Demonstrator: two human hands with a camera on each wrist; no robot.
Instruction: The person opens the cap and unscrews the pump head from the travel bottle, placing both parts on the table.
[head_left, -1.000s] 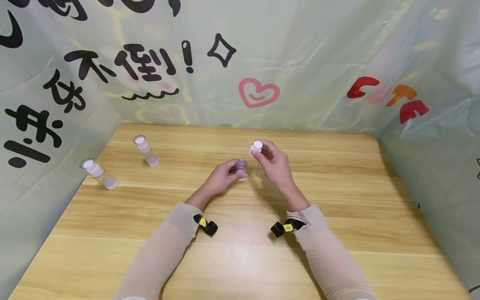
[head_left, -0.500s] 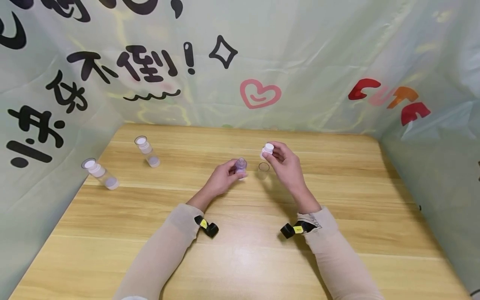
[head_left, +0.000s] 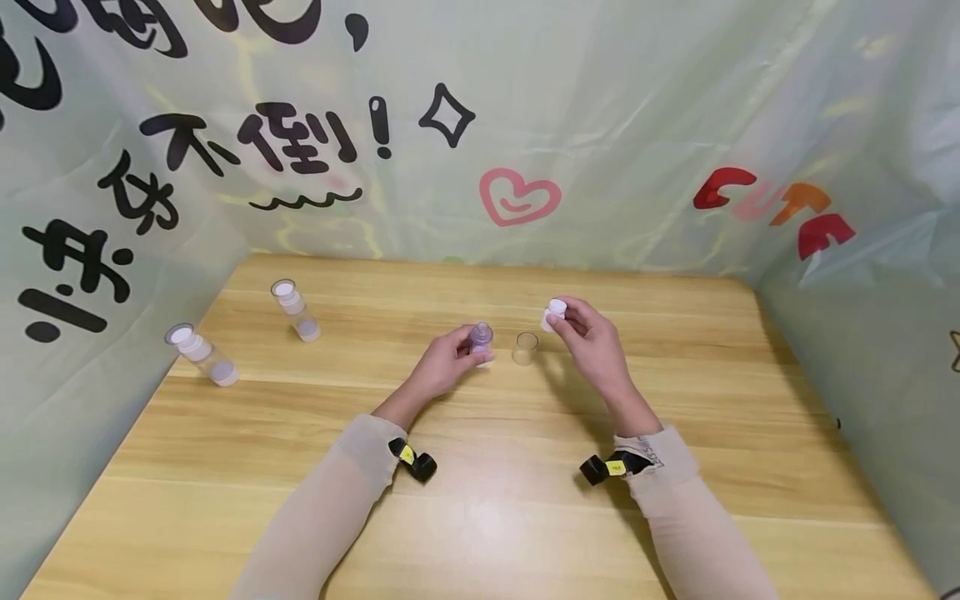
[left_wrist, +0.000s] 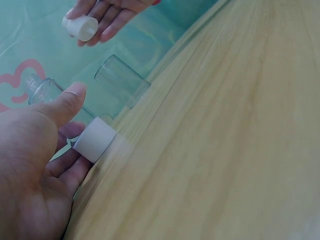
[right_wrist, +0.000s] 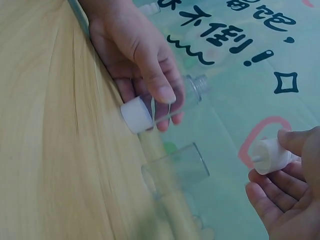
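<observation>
My left hand [head_left: 442, 364] grips a clear bottle [head_left: 482, 336] with a white base [left_wrist: 95, 140], its thumb and fingers round the body. The bottle stands upright near the middle of the table, its threaded neck [right_wrist: 198, 86] uncovered. To the right, my right hand [head_left: 596, 354] pinches a white pump head [head_left: 553, 315] above the table, between thumb and fingers. A short nozzle or stem shows on it in the right wrist view. Between the two hands a clear cylindrical cover [head_left: 526, 350] stands on the table, touched by neither.
Two similar bottles with white tops and clear covers stand at the left, one farther back [head_left: 296, 310] and one near the table's left edge [head_left: 202, 356]. A printed fabric sheet [head_left: 615, 142] hangs behind the wooden table [head_left: 480, 517] and along both sides.
My right hand has moved to the right with the white pump head, away from the bottle. The clear cover, partly hidden before, now shows fully. My left hand stays in place.
</observation>
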